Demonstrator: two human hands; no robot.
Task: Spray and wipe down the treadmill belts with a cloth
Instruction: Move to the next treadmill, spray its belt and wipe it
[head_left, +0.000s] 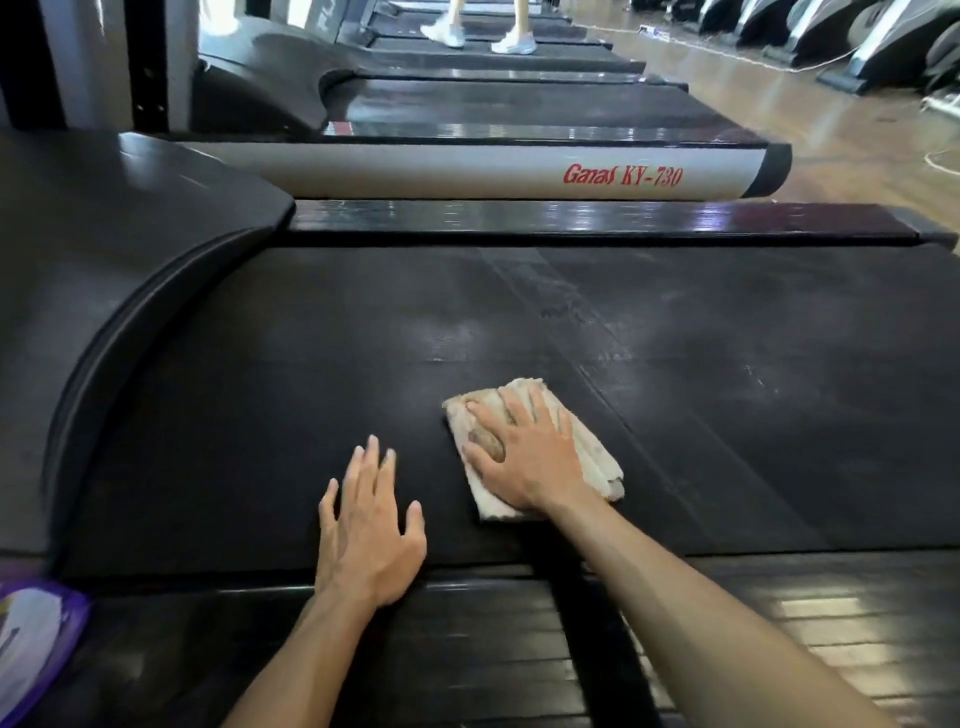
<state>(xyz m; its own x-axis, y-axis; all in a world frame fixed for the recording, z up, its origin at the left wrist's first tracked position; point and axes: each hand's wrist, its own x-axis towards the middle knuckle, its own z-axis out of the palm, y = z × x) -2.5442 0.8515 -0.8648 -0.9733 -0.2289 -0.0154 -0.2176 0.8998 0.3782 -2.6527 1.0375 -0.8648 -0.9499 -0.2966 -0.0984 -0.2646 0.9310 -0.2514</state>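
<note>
A black treadmill belt fills the middle of the view, with pale wet streaks across its far half. A folded beige cloth, stained brown, lies flat on the belt. My right hand presses down on the cloth with straight, spread fingers. My left hand rests flat on the bare belt just left of the cloth, fingers spread, holding nothing. A purple and white object, blurred, sits at the lower left edge; I cannot tell what it is.
The ribbed black side rail runs under my forearms. The motor hood curves up at the left. A second treadmill marked Ganas KY-730 stands beyond. A person's white shoes are on a far treadmill. Wooden floor lies to the right.
</note>
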